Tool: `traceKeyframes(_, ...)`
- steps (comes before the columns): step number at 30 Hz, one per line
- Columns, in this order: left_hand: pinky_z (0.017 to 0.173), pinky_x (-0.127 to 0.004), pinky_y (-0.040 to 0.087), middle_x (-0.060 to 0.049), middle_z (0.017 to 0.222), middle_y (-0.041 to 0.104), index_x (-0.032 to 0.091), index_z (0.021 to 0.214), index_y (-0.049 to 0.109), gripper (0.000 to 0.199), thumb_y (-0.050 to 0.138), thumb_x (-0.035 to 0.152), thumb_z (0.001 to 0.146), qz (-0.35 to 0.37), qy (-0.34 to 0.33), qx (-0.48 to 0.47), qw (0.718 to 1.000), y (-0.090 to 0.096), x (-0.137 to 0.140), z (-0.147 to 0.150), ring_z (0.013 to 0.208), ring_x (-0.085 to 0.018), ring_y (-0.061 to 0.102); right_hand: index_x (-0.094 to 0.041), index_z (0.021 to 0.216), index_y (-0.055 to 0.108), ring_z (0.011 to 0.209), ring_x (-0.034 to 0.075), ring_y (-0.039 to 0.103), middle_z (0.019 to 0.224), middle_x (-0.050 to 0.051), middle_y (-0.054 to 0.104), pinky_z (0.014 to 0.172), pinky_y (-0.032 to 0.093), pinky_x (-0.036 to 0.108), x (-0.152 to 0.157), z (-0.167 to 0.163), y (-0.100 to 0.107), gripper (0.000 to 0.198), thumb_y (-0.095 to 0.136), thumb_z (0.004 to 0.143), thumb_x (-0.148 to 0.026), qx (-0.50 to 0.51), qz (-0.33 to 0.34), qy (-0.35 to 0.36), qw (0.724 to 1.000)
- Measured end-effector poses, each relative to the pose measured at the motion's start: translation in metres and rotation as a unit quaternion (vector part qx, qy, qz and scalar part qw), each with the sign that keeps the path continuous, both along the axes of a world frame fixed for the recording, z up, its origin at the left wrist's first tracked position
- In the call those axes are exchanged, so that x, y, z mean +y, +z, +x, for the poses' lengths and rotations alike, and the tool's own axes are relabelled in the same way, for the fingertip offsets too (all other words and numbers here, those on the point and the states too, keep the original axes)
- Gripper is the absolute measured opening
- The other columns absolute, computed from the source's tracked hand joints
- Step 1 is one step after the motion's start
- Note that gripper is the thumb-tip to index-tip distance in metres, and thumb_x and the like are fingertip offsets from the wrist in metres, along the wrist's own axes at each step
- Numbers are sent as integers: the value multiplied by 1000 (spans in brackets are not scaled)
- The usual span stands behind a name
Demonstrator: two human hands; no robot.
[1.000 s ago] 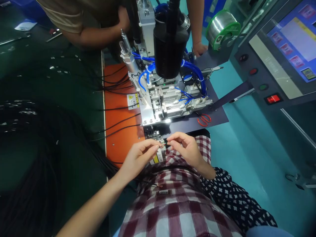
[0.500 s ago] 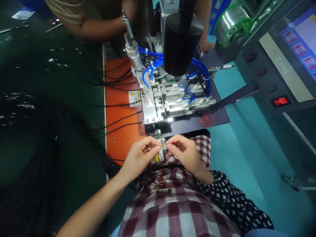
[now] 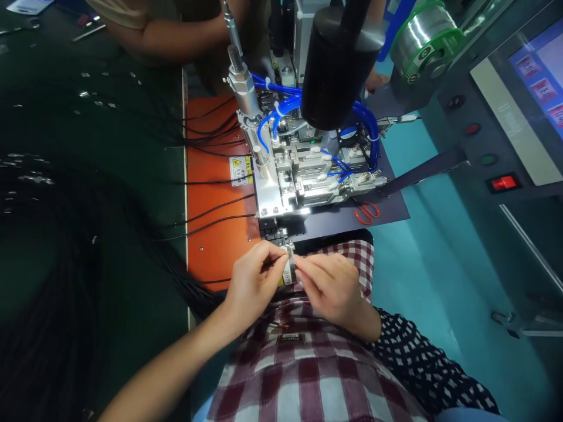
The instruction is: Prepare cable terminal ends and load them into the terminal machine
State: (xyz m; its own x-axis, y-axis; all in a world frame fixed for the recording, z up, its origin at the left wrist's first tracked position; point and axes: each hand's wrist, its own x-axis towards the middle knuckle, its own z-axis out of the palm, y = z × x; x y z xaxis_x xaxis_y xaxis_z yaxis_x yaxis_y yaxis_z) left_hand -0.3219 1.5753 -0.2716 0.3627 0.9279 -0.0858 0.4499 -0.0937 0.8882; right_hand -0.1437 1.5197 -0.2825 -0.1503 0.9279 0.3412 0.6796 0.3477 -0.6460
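My left hand (image 3: 256, 274) is closed in a pinch at the front edge of the machine, thumb against forefinger. A thin wire end (image 3: 287, 253), barely visible, sits at its fingertips. Just to the right, my right hand (image 3: 335, 286) has its thumb and fingers pressed together, the tips very near the left ones; whatever lies between them is too small to make out. Below the hands, thin wire ends (image 3: 281, 324) lie against the checked apron (image 3: 303, 375). Beyond the fingers stands the metal clamping fixture (image 3: 308, 176) with blue air tubes.
Black cables (image 3: 211, 220) cross the orange plate (image 3: 215, 252) from a dark bundle at left. Red-handled scissors (image 3: 367, 213) lie right of the fixture. A black cylinder (image 3: 341, 70) overhangs it, near a solder wire spool (image 3: 426, 44). Another person's arm (image 3: 185, 44) reaches in behind.
The right hand has turned and dropped slightly, its fingers now more closed together. The copper-coloured strand that showed between both hands is mostly hidden. The view has shifted a little.
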Motion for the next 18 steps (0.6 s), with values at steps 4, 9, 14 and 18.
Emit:
traceKeyframes(4, 61, -24, 43, 0, 76, 59, 19, 82, 59, 12, 58, 27, 90, -30, 21, -35, 999, -6, 2, 1, 67, -13, 55, -23, 125, 62, 84, 21, 66, 105, 8, 72, 71, 46, 34, 0, -2, -9, 35, 58, 91, -16, 25, -10, -17, 999)
traceKeyframes(9, 61, -23, 43, 0, 77, 59, 19, 83, 59, 12, 60, 28, 90, -50, 27, -61, 997, -8, 2, 1, 68, -13, 54, -19, 91, 68, 53, 11, 56, 78, 2, 67, 50, 46, 26, 18, -4, -6, 13, 63, 88, -31, 386, -268, -91, 878)
traceKeyframes(14, 60, -23, 43, 0, 77, 58, 18, 82, 59, 12, 60, 27, 90, -47, 21, -68, 996, -7, 1, 1, 67, -12, 53, -17, 73, 64, 47, 7, 48, 66, -2, 60, 46, 39, 21, 28, -13, -10, 24, 72, 81, -38, 531, -364, -53, 763)
traceKeyframes(18, 61, -23, 43, 0, 77, 58, 18, 81, 60, 13, 61, 28, 89, -72, 25, -93, 993, -5, 1, 1, 68, -12, 53, -16, 74, 65, 46, 7, 47, 63, -3, 58, 45, 38, 20, 26, -17, -13, 24, 77, 76, -38, 545, -363, -34, 755)
